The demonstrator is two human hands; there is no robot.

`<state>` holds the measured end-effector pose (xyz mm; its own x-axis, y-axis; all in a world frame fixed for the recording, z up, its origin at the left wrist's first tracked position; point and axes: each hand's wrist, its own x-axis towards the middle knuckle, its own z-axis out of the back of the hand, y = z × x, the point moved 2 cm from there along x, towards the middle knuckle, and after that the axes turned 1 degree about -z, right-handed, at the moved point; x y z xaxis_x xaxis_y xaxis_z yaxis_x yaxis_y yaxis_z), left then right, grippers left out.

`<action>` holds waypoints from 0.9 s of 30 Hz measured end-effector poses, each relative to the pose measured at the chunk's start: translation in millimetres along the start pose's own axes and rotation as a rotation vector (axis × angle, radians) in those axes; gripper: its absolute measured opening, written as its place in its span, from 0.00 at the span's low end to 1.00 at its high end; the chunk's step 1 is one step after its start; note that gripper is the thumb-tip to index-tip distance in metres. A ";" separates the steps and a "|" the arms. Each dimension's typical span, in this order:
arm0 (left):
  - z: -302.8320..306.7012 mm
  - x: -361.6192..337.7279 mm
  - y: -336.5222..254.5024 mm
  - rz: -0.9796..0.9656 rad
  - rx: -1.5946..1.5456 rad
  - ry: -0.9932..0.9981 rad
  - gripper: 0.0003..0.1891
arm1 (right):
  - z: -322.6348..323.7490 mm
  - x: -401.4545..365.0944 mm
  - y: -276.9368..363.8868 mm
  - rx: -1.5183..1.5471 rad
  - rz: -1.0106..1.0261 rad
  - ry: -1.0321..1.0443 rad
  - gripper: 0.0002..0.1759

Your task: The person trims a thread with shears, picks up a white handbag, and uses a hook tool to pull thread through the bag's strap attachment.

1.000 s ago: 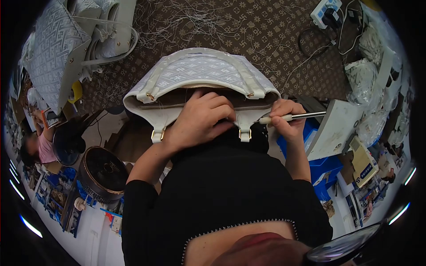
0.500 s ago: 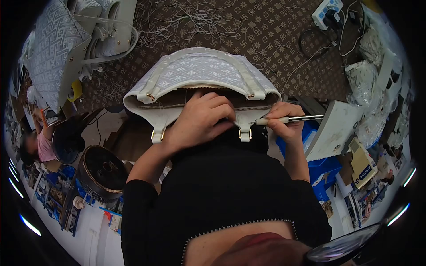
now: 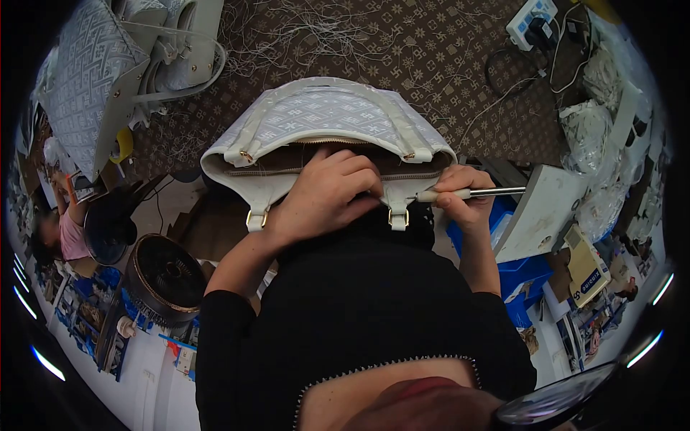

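- Count: two hands, one tool, two bags, two gold buckles on the near face of the near bag.
- White patterned handbag [image 3: 327, 118] sits at the near edge of the bench [image 3: 445, 79], right against the person's body.
- Handbag long axis runs left-right across the view; the open mouth faces up and toward the person, and the handles lie back away from them.
- Left hand [image 3: 323, 197]: fingers curled over the near rim of the bag mouth, gripping it, and covering the middle of that rim.
- Right hand [image 3: 460, 194]: pinching a thin tool [image 3: 474, 192] between thumb and fingers, just beside the bag's right end.
- Tool long axis also runs left-right; the tip points left at the strap tab above the right buckle [image 3: 397, 215], and the metal shaft sticks out right. Cannot tell if the tip touches.
- Left buckle [image 3: 255, 218] hangs clear of both hands.
- Second bag [image 3: 86, 79] lies far left on the bench, well apart.
- Loose threads [image 3: 287, 36] are scattered over the brown patterned bench cover.
- Power strip [image 3: 528, 20] sits at the far right, with cables.
- Round fan [image 3: 165, 276] is below left and a blue bin [image 3: 517, 266] below right, both off the bench.
- Another person [image 3: 61, 230] is at the far left edge.
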<state>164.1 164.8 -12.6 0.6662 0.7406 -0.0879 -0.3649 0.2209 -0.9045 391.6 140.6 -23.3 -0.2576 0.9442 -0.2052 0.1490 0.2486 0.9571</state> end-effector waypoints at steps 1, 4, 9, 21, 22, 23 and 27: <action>-0.1 -0.2 0.2 0.000 0.005 -0.001 0.09 | -1.7 0.9 1.2 0.014 0.017 0.002 0.05; 4.5 0.2 -1.6 0.021 -0.053 0.090 0.08 | -4.8 3.1 2.8 0.053 0.000 -0.007 0.05; 2.8 7.2 -4.5 0.102 -0.154 0.088 0.14 | -4.4 3.0 0.9 0.116 -0.026 -0.044 0.04; 3.5 10.1 3.1 0.060 -0.325 0.211 0.06 | -3.5 0.2 0.2 0.106 -0.054 -0.046 0.05; 3.7 9.9 3.4 0.074 -0.327 0.224 0.05 | -3.4 0.2 0.3 0.107 -0.058 -0.039 0.05; 3.6 9.5 3.2 0.076 -0.326 0.223 0.05 | -3.7 0.3 0.4 0.109 -0.062 -0.031 0.04; 2.8 9.3 3.0 0.068 -0.296 0.212 0.05 | -6.5 2.8 3.9 0.035 -0.022 0.020 0.04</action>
<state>167.3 174.1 -14.9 0.7784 0.5923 -0.2080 -0.2295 -0.0400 -0.9725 385.2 142.9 -18.8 -0.2803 0.9340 -0.2216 0.1768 0.2771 0.9445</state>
